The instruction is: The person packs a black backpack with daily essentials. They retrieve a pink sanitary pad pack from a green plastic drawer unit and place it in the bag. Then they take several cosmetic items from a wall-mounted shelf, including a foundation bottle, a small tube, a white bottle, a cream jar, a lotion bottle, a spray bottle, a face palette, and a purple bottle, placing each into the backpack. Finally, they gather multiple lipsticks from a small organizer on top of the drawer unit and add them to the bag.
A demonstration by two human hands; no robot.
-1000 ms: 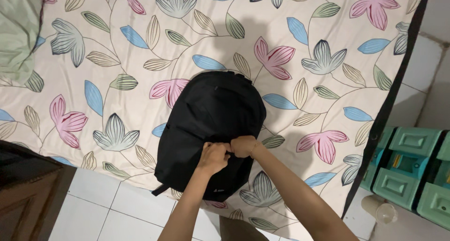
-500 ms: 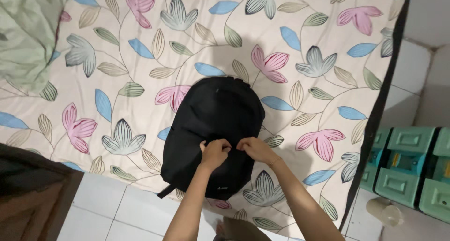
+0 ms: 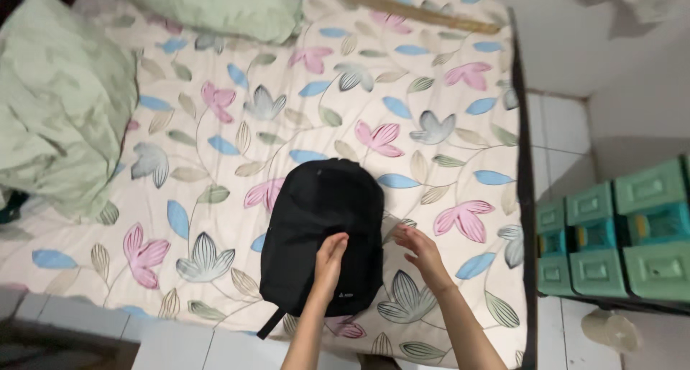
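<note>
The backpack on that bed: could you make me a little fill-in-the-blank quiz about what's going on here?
1. The backpack is ____ in colour.
2. It lies on a bedsheet printed with ____.
3. The left hand rests on the backpack, while the right hand is held ____ the bag, off its edge.
4. The stacked drawers by the bed are ____.

Missing words: black; flowers and leaves; beside; green

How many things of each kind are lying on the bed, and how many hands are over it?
Black backpack: 1
Green pillows: 2
Hands, left hand on the backpack, right hand beside it: 2
Total: 5
</note>
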